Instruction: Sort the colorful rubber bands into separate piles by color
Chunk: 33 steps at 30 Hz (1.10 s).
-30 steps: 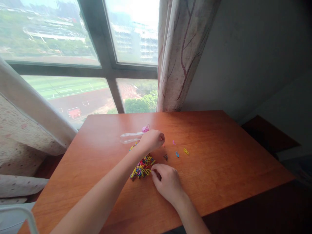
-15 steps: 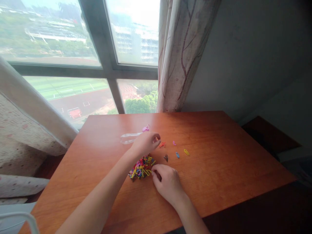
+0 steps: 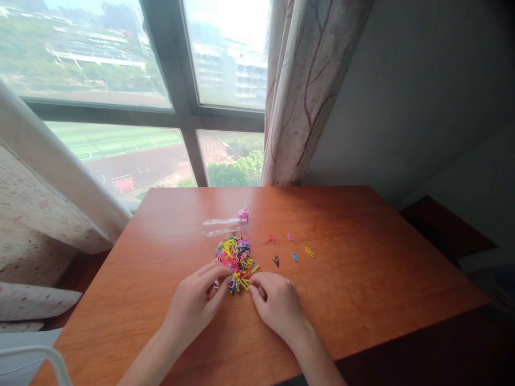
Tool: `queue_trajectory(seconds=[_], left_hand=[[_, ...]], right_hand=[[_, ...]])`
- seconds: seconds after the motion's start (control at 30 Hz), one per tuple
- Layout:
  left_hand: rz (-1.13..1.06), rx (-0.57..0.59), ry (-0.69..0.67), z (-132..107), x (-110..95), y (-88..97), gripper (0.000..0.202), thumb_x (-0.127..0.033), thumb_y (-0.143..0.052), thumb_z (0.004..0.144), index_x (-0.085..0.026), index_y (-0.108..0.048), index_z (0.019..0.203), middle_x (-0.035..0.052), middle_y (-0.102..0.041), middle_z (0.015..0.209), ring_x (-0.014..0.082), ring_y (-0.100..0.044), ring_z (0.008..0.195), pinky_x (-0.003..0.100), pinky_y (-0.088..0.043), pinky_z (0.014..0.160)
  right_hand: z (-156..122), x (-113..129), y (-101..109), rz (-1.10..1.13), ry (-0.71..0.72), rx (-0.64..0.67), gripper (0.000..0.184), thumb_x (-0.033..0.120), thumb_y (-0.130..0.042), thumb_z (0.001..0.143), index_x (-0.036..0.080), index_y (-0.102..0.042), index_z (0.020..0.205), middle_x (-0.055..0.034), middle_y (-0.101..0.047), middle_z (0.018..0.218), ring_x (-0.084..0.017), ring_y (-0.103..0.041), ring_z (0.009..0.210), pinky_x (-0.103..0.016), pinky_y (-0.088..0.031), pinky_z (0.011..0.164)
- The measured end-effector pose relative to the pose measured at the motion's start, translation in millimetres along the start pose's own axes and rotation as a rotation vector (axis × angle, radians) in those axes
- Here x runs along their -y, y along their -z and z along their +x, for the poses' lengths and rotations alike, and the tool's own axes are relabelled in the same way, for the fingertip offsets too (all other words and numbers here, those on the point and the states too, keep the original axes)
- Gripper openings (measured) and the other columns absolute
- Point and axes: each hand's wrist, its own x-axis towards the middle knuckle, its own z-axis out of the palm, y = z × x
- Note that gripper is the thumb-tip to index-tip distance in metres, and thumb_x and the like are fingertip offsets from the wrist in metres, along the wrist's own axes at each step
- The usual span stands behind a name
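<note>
A heap of small coloured clips (image 3: 236, 256) in yellow, pink, blue and red lies in the middle of the wooden table (image 3: 362, 279). My left hand (image 3: 197, 300) rests at the heap's near left edge, fingers stretched toward it and touching the clips. My right hand (image 3: 277, 304) sits at the heap's near right edge with fingers curled, pinching at a yellow clip. Beyond the heap, single clips lie apart: an orange one (image 3: 269, 239), a pink one (image 3: 288, 236), a dark one (image 3: 276, 260), a blue one (image 3: 294, 256) and a yellow one (image 3: 308, 251).
A clear plastic container with a pink cap (image 3: 225, 224) lies on its side behind the heap. A window and a patterned curtain (image 3: 301, 91) stand past the table's far edge. A cushion (image 3: 36, 225) is at the left. A white chair rail (image 3: 36, 356) shows bottom left.
My left hand has drawn back from beside the orange clip to the near left edge of the heap, uncovering the heap and container. My right hand has stayed put.
</note>
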Motion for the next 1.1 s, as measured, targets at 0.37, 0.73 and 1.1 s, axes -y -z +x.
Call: queue_trajectory(seconds=[0.37,0.73,1.1], left_hand=[[0.018,-0.066,0.016,-29,15,-7.1,0.015,-0.028,-0.052,0.093,-0.022,-0.065,0.096,-0.0021,-0.064,0.075,0.0107,-0.057,0.059,0.021,-0.045,0.058],[0.063,-0.022,0.037,-30,18,-10.8,0.016,-0.029,-0.050,0.094,-0.024,-0.064,0.098,-0.0018,-0.064,0.078,0.0116,-0.059,0.062,0.022,-0.046,0.060],[0.108,0.010,0.052,-31,13,-7.9,0.017,-0.030,-0.048,0.094,-0.023,-0.062,0.091,-0.0013,-0.062,0.073,0.0120,-0.058,0.061,0.022,-0.045,0.059]], right_hand=[[-1,-2,-4,-0.012,0.050,-0.007,0.012,0.018,-0.055,0.090,0.022,-0.061,0.080,0.0010,-0.067,0.076,-0.013,-0.058,0.068,-0.024,-0.032,0.064],[1,-1,-5,-0.014,0.063,-0.002,0.012,0.016,-0.057,0.088,0.023,-0.063,0.082,0.0017,-0.068,0.077,-0.013,-0.060,0.070,-0.024,-0.034,0.065],[-1,-8,1,0.108,-0.001,-0.128,0.015,0.021,-0.053,0.091,0.021,-0.065,0.082,0.0020,-0.061,0.066,-0.012,-0.055,0.059,-0.021,-0.037,0.059]])
